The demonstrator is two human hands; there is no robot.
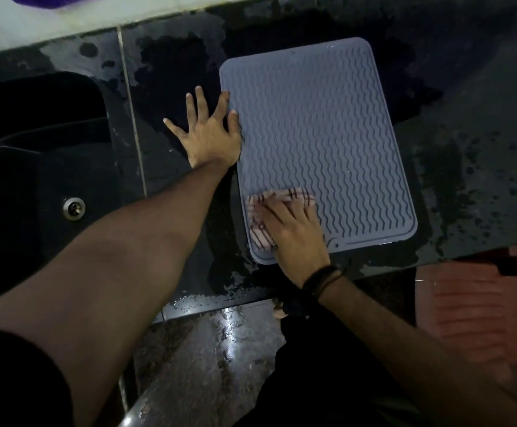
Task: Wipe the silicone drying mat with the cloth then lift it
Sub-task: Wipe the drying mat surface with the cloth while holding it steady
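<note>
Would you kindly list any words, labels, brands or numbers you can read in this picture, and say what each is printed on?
None can be read.
The drying mat shows only wavy ridges and a small moulded mark near its front edge, too small to make out.
The cloth bears stripes, not letters.

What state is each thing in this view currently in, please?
Silicone drying mat: flat on the countertop, not lifted.
Cloth: pressed on the mat's near left corner.
Right hand: flat on the cloth.
Left hand: spread, steadying the mat's left edge.
Countertop: wet.

Kitchen: wet counter (467, 180), sink (44, 167).
</note>
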